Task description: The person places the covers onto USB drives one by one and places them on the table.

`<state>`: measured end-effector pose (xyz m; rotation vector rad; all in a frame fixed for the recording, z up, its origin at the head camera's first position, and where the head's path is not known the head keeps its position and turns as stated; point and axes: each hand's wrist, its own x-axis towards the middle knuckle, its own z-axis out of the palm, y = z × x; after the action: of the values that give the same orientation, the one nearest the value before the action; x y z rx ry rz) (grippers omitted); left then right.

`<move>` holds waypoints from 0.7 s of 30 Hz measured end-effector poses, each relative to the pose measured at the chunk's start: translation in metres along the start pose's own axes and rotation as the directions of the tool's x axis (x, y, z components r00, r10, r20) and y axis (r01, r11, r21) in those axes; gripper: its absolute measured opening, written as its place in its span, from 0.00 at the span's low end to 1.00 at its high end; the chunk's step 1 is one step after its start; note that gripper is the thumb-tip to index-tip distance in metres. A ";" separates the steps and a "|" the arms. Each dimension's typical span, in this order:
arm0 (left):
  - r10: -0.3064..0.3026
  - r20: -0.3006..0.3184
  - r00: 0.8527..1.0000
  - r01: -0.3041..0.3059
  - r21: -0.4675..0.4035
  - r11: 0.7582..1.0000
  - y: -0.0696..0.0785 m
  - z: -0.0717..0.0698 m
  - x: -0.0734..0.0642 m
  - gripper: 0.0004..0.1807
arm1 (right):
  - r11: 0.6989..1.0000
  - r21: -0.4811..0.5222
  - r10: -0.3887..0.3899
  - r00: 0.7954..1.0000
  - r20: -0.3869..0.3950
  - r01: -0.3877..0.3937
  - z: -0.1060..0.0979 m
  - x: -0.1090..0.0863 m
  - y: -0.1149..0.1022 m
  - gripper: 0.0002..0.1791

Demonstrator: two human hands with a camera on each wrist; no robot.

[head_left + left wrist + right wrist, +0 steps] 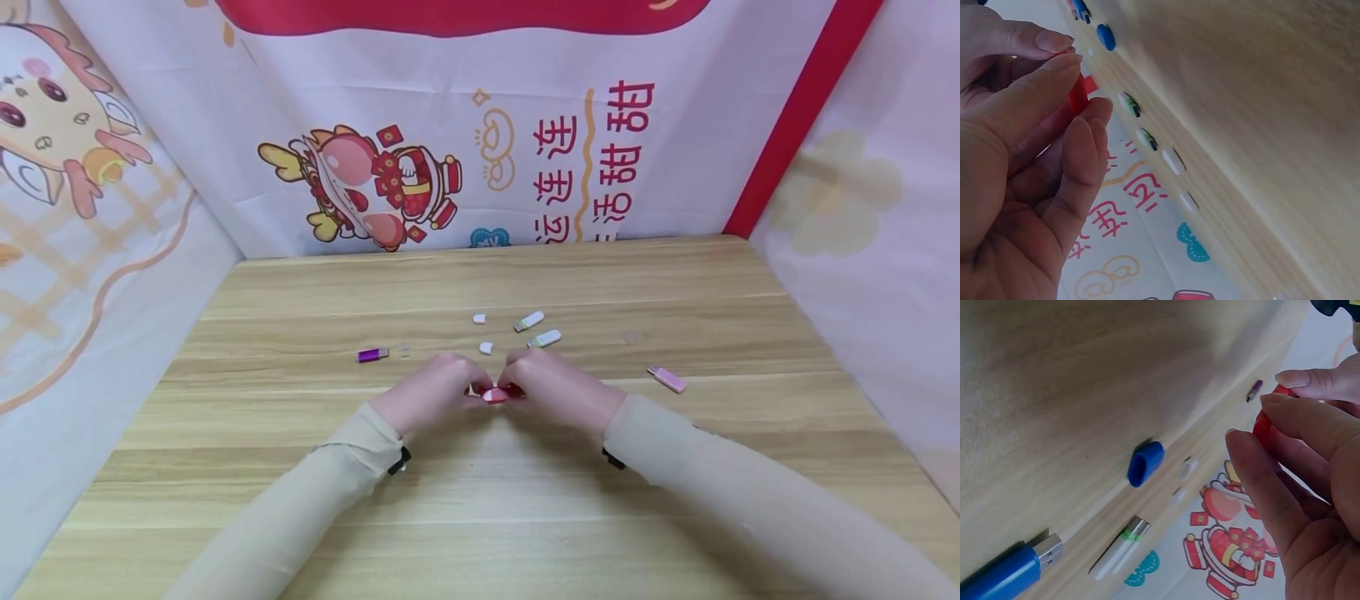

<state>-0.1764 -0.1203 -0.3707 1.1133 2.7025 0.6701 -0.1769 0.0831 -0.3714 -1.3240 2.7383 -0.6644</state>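
A small red USB stick (494, 395) is held off the tabletop between both hands; its connector does not show. My left hand (438, 387) pinches one end with thumb and fingers. The other end is pinched by my right hand (553, 385). In the left wrist view a red side (1077, 97) of the stick shows between the fingertips. In the right wrist view, a blue USB stick (1007, 575) with bare connector and a blue cap (1147, 464) lie on the table, and in the head view the hands hide them.
Beyond the hands lie two white USB sticks (533, 320) and two white caps (486, 348). A purple USB stick (369, 356) lies left beside a clear cap (405, 352), a pink one (670, 380) right. Printed cloth (420, 92) hangs behind the wooden table (480, 517).
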 end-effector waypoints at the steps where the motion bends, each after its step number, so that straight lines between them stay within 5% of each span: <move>1: -0.006 0.005 1.000 0.006 0.005 1.000 -0.002 0.001 0.001 0.06 | 1.000 0.003 0.000 1.000 0.005 0.000 0.001 0.002 0.001 0.02; 12: -0.005 0.038 0.999 0.002 0.078 0.997 -0.018 0.008 0.016 0.04 | 0.999 0.007 0.031 0.997 0.065 -0.031 0.008 0.015 0.013 0.03; 21: -0.071 0.102 0.992 0.063 0.084 0.994 -0.018 0.012 0.022 0.06 | 0.997 0.038 0.054 0.990 0.133 -0.060 0.013 0.018 0.021 0.01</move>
<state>-0.2003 -0.1118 -0.3884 1.0392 2.6858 0.4820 -0.2007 0.0762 -0.3889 -1.2291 2.6315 -0.6041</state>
